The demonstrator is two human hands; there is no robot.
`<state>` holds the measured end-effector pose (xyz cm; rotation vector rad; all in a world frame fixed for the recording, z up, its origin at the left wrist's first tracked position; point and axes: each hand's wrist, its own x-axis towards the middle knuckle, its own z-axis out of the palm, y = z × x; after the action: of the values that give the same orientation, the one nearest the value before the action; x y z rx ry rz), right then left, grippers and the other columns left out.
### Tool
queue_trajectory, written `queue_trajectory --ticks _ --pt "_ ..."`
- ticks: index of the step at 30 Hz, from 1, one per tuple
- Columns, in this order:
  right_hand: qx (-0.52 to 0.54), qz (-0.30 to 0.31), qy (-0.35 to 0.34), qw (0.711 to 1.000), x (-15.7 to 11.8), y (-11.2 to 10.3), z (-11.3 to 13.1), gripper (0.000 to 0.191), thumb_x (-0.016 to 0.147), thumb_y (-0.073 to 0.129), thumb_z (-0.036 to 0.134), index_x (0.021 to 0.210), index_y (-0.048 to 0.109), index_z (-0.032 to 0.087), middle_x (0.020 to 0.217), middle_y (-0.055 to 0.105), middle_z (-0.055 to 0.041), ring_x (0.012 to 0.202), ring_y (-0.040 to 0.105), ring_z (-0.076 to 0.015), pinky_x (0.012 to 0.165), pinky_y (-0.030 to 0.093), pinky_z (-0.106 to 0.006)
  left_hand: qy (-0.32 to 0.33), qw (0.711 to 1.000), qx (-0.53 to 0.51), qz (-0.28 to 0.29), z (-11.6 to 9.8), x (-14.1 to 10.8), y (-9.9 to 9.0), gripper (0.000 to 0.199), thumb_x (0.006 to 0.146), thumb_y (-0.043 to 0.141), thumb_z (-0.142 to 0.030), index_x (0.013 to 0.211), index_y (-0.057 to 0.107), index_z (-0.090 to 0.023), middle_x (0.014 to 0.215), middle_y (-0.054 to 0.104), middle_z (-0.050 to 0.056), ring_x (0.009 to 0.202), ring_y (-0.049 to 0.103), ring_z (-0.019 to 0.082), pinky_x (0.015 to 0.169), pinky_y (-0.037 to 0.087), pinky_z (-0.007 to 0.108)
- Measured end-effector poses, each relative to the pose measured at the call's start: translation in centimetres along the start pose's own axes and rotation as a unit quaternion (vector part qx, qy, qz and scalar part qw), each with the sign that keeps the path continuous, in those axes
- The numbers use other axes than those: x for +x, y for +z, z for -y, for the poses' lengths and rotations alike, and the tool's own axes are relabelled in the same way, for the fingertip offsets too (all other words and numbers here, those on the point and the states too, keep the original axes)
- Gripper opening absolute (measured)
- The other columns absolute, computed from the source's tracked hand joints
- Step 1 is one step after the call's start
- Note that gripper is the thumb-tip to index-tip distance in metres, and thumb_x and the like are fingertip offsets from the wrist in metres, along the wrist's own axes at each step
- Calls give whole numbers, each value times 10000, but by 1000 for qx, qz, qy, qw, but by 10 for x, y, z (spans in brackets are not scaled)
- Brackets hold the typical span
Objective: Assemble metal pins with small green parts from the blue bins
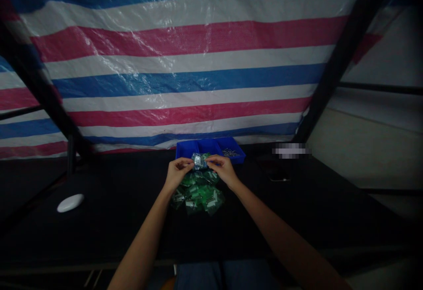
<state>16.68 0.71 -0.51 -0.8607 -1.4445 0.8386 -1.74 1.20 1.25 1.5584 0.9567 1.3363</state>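
Between both hands a small clear plastic bag (200, 161) is held up, shiny and with some green on it; its contents are too small to make out. My left hand (178, 171) pinches the bag's left edge, and my right hand (222, 169) pinches its right edge. Just below lies a pile of green and clear plastic bags (199, 195), several with pale and metallic bits showing inside. Right behind my hands stands a blue divided tray (187, 149); small metal pieces (231, 152) lie in its right compartment.
A white rounded object (70, 203) lies on the black table (109, 224) at the left. A dark phone-like object (279, 176) is at the right, near a blurred-out patch. Striped plastic sheeting (198, 74) hangs behind the table between dark posts (337, 69).
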Motion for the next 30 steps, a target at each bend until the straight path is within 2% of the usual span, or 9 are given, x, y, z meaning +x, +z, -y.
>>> queue_trajectory --ticks 5,8,11,14,16,18,22,25,30 --pt "-33 8 14 999 2 -2 2 219 687 575 324 830 640 172 784 638 -40 573 527 -114 463 385 -206 21 1000 5 -22 1 1 -3 244 586 686 -289 760 640 -125 584 592 1 539 518 92 554 393 208" --pt "-135 30 8 990 4 -15 3 208 686 574 329 809 638 174 793 642 -31 566 523 -101 510 388 -210 39 995 22 -92 2 7 -12 247 589 678 -294 764 642 -123 609 607 8 559 533 99 576 406 215" --pt "-288 104 37 951 4 -31 8 203 690 570 352 796 658 204 731 648 -11 586 545 -112 522 365 -212 51 982 49 -173 3 23 -26 269 592 663 -303 784 637 -116 706 642 40 619 566 124 610 428 232" --pt "-393 149 79 904 1 -40 12 251 692 566 410 840 665 231 708 659 -5 642 583 -134 536 358 -215 45 971 107 -208 7 44 -37 282 581 649 -307 782 645 -109 756 657 67 658 590 156 620 443 251" --pt "-435 162 99 880 -1 -42 13 318 687 555 471 873 660 235 717 666 -12 659 595 -147 533 358 -220 29 967 159 -198 12 59 -40 244 587 633 -298 749 653 -117 740 662 66 666 600 166 630 446 253" --pt "-461 169 107 865 -2 -42 12 392 672 541 534 898 655 234 740 670 -22 688 603 -163 536 365 -225 10 964 210 -162 19 72 -40 210 603 614 -285 727 657 -121 741 667 70 670 606 173 631 446 253" --pt "-485 173 119 849 -2 -40 8 515 638 518 617 967 633 238 789 669 -34 754 606 -184 578 389 -238 -34 938 325 -114 29 89 -34 196 644 577 -257 762 667 -129 778 675 76 696 613 181 637 441 252" --pt "-492 175 128 843 -1 -41 5 534 619 525 630 977 628 247 830 664 -36 783 603 -189 589 394 -237 -44 916 390 -79 27 91 -29 213 682 549 -255 807 668 -130 834 670 88 740 607 187 666 435 253" --pt "-475 171 129 854 -1 -41 3 423 617 572 571 907 646 273 791 658 -12 752 602 -169 560 375 -217 -3 845 529 -81 20 84 -25 255 693 542 -293 862 666 -148 871 653 114 895 547 246 789 397 308"
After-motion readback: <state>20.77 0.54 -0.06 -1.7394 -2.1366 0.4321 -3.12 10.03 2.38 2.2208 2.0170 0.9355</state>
